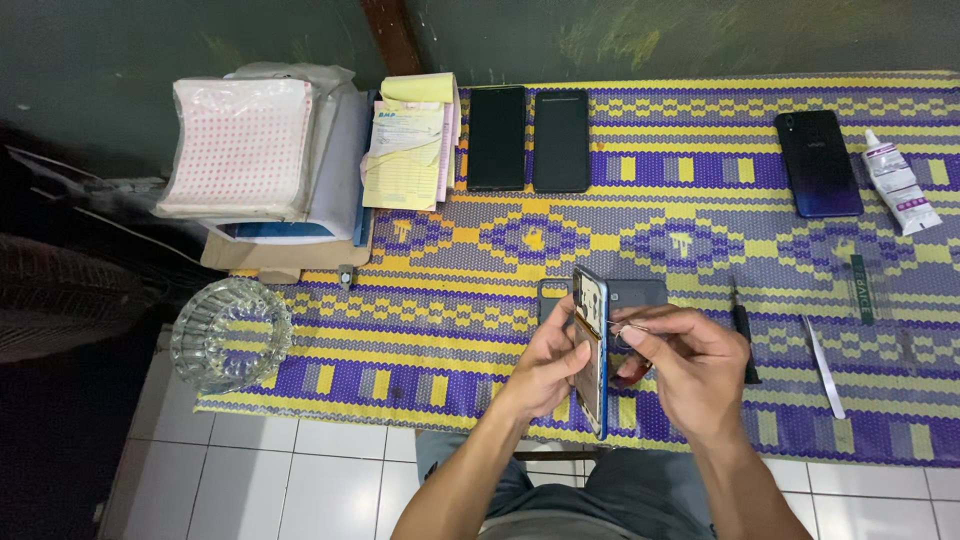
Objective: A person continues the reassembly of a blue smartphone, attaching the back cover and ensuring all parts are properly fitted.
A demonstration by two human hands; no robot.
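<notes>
Where the woven mat (700, 200) nears the white tile floor (300, 470), left hand (545, 365) grips an opened blue-edged phone frame (591, 350) upright; right hand (680, 365) pinches thin tweezers (628, 328) against it. Beyond: grey back cover (640, 293), glass ashtray (231, 333), two black phones (528, 138).

We see a woven mat (700, 200) in yellow and purple, patterned with bands of hexagons and diamonds, over a floor of white square tiles (300, 480). At the upper left of the frame lies a white sheet stack dotted with pink (240, 145) and a pad of pale yellow and pink paper slips (405, 150). Two flat black phones (527, 138) lie top centre; a glossy blue-to-purple phone (817, 163) sits upper right beside a white tube with purple print (898, 183). The opened phone frame with a blue edge (591, 345) shows at centre, and a clear glass dish (231, 333) at left.
</notes>
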